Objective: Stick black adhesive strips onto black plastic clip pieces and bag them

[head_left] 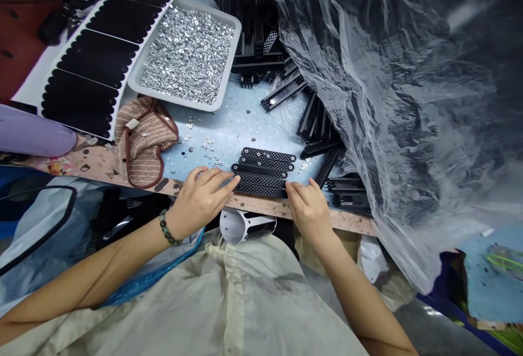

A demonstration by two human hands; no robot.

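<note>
Several narrow black bars (263, 169) with a cross-hatched surface and rounded ends lie side by side in a row near the table's front edge. Small silver nuts or washers sit at some of their ends, and a few lie on top. My left hand (206, 198), fingers bent and close together, has its fingertips at the left end of the nearest bars. At the right end of the nearest bar, my right hand (309, 206) is closed with its fingertips against it. The undersides of both hands are hidden.
A white tray (134, 80) holds many silver nuts or washers. Black label sheets (96, 53), a striped cloth (145, 138) and a purple cylinder (35, 131) are at left. More black bars (286, 89) lie behind, and clear plastic sheeting (368, 100) drapes over the right.
</note>
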